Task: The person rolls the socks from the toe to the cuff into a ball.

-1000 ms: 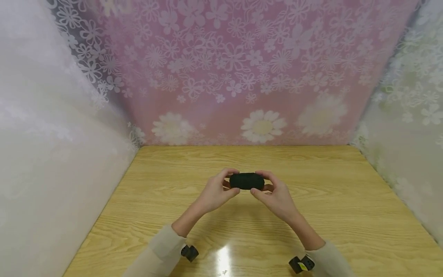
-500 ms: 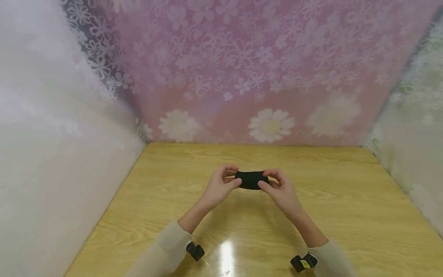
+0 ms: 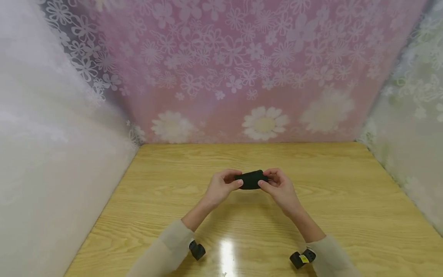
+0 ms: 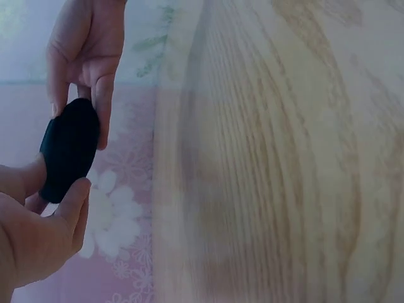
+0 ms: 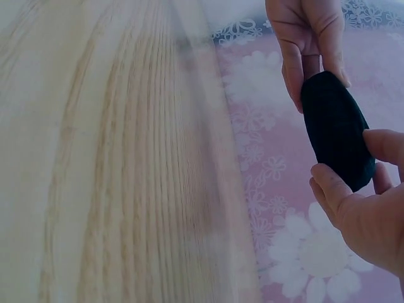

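A small black oblong item [image 3: 250, 181], with a soft, cloth-like look, is held up over the table in the head view. Its exact kind cannot be told. At its left end my left hand [image 3: 218, 188] pinches it, thumb on the near face and fingers behind. The right hand [image 3: 284, 192] grips the other end the same way. In the left wrist view the black item [image 4: 71, 151] spans between both hands, and the right wrist view shows its smooth, rounded long side [image 5: 336, 129]. Fingers hide parts of both ends.
A light wood-grain table [image 3: 166, 215] lies beneath the hands. Behind it rises a pink flowered backdrop [image 3: 207, 77], with pale panels along the left [image 3: 62, 154] and right [image 3: 408, 154] sides. Each wrist carries a small black camera [image 3: 197, 250].
Both thumbs have moved from the item's lower edge onto its near face. Its outline went from rounded to bent, and its top edge now slants up to the right.
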`<control>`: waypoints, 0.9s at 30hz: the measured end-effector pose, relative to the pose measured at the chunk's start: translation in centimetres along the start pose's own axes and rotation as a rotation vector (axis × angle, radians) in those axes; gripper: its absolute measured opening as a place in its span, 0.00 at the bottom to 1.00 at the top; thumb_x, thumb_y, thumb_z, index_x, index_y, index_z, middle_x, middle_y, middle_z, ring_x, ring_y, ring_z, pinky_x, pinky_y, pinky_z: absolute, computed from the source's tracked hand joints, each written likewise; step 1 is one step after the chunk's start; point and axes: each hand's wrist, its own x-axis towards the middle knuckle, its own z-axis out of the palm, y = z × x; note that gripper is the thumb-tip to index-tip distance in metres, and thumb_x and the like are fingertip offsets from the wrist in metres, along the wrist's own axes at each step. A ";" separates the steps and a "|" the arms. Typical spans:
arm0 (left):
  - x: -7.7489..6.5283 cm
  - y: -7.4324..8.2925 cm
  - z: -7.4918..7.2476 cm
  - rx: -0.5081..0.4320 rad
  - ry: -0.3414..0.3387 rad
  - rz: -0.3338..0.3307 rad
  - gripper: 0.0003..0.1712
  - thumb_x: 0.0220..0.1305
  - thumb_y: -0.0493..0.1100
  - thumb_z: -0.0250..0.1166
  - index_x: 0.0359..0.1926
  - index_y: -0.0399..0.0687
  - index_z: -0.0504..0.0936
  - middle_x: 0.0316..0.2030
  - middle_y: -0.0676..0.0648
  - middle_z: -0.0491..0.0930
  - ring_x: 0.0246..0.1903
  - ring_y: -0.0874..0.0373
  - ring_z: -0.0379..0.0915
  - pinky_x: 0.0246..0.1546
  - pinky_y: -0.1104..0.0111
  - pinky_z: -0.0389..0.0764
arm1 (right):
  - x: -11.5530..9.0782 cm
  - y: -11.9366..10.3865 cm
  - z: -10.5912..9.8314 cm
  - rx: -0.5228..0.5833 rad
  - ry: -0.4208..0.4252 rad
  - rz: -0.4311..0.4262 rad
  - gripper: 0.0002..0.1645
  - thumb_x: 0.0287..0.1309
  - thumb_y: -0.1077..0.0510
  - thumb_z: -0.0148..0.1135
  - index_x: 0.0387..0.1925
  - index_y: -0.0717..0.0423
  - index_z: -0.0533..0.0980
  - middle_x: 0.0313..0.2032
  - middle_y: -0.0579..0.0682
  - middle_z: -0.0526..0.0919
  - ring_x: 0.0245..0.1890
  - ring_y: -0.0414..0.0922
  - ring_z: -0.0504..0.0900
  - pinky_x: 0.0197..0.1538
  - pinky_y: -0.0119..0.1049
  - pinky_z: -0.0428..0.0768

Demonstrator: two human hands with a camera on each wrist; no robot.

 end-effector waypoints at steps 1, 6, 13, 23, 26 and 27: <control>0.0 0.0 0.1 -0.007 0.014 0.010 0.20 0.66 0.36 0.67 0.58 0.35 0.80 0.50 0.35 0.82 0.47 0.48 0.81 0.44 0.67 0.83 | 0.1 0.0 0.0 0.013 -0.001 0.000 0.23 0.65 0.64 0.63 0.56 0.69 0.66 0.56 0.69 0.73 0.48 0.38 0.82 0.48 0.31 0.82; 0.0 0.3 0.8 -0.053 0.054 0.060 0.17 0.65 0.34 0.66 0.53 0.30 0.82 0.46 0.32 0.82 0.43 0.46 0.83 0.41 0.66 0.85 | 0.3 0.0 0.0 0.130 -0.014 0.031 0.23 0.68 0.65 0.59 0.57 0.72 0.62 0.58 0.70 0.68 0.49 0.39 0.81 0.49 0.36 0.83; -0.3 0.4 1.0 -0.089 0.030 0.022 0.14 0.66 0.36 0.66 0.48 0.29 0.83 0.42 0.33 0.83 0.40 0.52 0.83 0.42 0.63 0.85 | 0.8 0.1 -0.1 0.222 -0.036 0.114 0.19 0.69 0.69 0.53 0.56 0.71 0.61 0.60 0.66 0.65 0.56 0.45 0.77 0.49 0.43 0.83; -0.6 -1.0 -0.8 -0.285 -0.229 -0.063 0.16 0.72 0.35 0.58 0.55 0.26 0.74 0.49 0.41 0.76 0.47 0.54 0.81 0.53 0.59 0.81 | 1.1 0.2 -0.8 0.261 -0.116 0.163 0.13 0.65 0.70 0.51 0.51 0.64 0.66 0.58 0.65 0.66 0.57 0.49 0.76 0.47 0.44 0.84; -0.8 -0.9 -0.8 -0.306 -0.228 -0.036 0.17 0.72 0.35 0.58 0.56 0.28 0.72 0.50 0.43 0.74 0.48 0.54 0.81 0.54 0.57 0.79 | 1.0 0.1 -0.8 0.319 -0.105 0.160 0.11 0.66 0.70 0.50 0.48 0.61 0.67 0.59 0.64 0.67 0.54 0.44 0.79 0.47 0.42 0.84; -0.8 -0.7 -0.8 -0.293 -0.228 -0.016 0.17 0.72 0.35 0.58 0.56 0.28 0.72 0.50 0.43 0.73 0.48 0.54 0.81 0.54 0.56 0.79 | 1.0 0.1 -0.7 0.338 -0.097 0.158 0.10 0.66 0.70 0.50 0.47 0.60 0.67 0.58 0.63 0.68 0.53 0.43 0.80 0.47 0.42 0.84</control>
